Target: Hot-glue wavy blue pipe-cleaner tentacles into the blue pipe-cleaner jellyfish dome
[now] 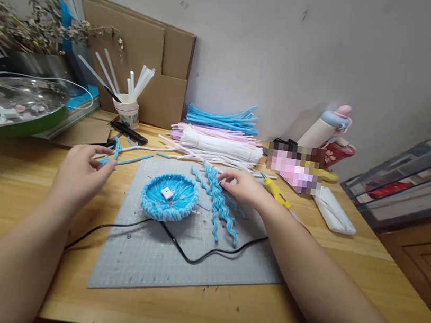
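My left hand [80, 172] hovers over the wooden table at the left edge of the grey cutting mat [169, 262], its fingers pinched on a blue pipe cleaner [116, 152]. My right hand [242, 186] rests on the mat with its fingertips pressed on the top ends of several wavy blue pipe cleaners [219, 205]. Between the hands sits a round blue woven bowl [169, 196] with a small white part in its middle. A black cable [187, 251] runs from under the bowl across the mat.
Stacks of blue, pink and white pipe cleaners [219, 135] lie behind the mat. A paper cup of white sticks [127, 106], cardboard [143, 50], a metal tray [15, 101], a yellow-handled tool [275, 190] and a white case [332, 212] stand around.
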`<action>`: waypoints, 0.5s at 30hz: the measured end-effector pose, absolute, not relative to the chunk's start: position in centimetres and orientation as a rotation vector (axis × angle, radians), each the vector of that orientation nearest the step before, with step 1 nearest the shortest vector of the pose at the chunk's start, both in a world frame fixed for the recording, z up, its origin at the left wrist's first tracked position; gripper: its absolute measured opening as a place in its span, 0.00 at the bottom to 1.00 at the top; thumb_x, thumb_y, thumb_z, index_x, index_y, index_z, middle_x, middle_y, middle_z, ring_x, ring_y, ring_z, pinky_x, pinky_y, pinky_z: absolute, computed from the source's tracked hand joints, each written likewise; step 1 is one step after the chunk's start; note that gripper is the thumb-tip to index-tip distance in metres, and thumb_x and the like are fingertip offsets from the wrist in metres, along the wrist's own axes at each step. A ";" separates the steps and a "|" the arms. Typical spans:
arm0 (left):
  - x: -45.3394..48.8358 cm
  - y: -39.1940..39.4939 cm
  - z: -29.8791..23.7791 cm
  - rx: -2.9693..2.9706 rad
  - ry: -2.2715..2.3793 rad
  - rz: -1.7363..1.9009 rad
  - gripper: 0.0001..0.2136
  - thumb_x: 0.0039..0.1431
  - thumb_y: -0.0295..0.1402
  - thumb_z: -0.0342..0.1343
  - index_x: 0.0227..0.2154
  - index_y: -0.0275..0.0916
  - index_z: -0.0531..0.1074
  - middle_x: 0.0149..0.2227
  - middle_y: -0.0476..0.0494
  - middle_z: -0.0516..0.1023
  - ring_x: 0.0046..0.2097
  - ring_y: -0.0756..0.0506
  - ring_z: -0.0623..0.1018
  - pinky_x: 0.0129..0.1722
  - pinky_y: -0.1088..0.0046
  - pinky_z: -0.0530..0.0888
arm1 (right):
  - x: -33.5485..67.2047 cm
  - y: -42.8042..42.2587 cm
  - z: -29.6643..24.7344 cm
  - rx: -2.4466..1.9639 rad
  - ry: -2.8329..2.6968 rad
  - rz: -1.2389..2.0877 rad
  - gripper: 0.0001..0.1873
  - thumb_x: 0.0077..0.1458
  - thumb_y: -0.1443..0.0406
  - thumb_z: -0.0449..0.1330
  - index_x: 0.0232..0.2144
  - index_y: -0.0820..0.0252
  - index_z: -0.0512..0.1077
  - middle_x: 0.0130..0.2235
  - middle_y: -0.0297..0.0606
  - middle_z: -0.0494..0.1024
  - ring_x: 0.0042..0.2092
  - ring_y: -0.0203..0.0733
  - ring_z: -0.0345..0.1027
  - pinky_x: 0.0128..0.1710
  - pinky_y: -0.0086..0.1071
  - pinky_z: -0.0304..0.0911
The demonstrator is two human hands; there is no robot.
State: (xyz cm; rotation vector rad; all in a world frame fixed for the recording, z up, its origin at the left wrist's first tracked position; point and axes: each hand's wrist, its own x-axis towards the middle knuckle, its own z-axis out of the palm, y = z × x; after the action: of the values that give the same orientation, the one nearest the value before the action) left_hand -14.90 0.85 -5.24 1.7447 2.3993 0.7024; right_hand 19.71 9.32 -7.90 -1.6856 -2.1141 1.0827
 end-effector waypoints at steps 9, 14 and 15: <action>-12.6 1.5 -6.4 1.653 1.940 0.586 0.17 0.60 0.46 0.49 0.44 0.41 0.69 0.42 0.45 0.79 0.38 0.44 0.78 0.38 0.71 0.75 | 18.4 10.3 -9.5 -1.794 -1.897 1.115 0.17 0.63 0.60 0.59 0.52 0.60 0.70 0.53 0.42 0.73 0.48 0.48 0.72 0.46 0.45 0.71; -11.6 -0.9 -4.3 1.679 2.003 0.862 0.15 0.61 0.44 0.49 0.45 0.43 0.68 0.44 0.44 0.77 0.42 0.41 0.76 0.43 0.63 0.75 | 20.1 9.3 -7.9 -1.691 -1.703 1.240 0.17 0.63 0.60 0.59 0.52 0.61 0.69 0.52 0.42 0.73 0.48 0.47 0.72 0.45 0.45 0.71; -11.0 -2.1 -3.5 1.704 1.977 0.892 0.14 0.63 0.43 0.47 0.48 0.46 0.67 0.44 0.47 0.76 0.43 0.42 0.76 0.42 0.64 0.75 | 20.5 8.9 -7.4 -1.648 -1.668 1.279 0.17 0.63 0.60 0.59 0.51 0.61 0.70 0.50 0.42 0.74 0.46 0.45 0.73 0.43 0.43 0.72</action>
State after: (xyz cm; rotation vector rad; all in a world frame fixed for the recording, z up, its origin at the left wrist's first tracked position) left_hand -10.96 -2.11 -3.54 1.7041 1.9772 0.8918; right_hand 20.52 8.85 -7.43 -1.6477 -1.6680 1.2794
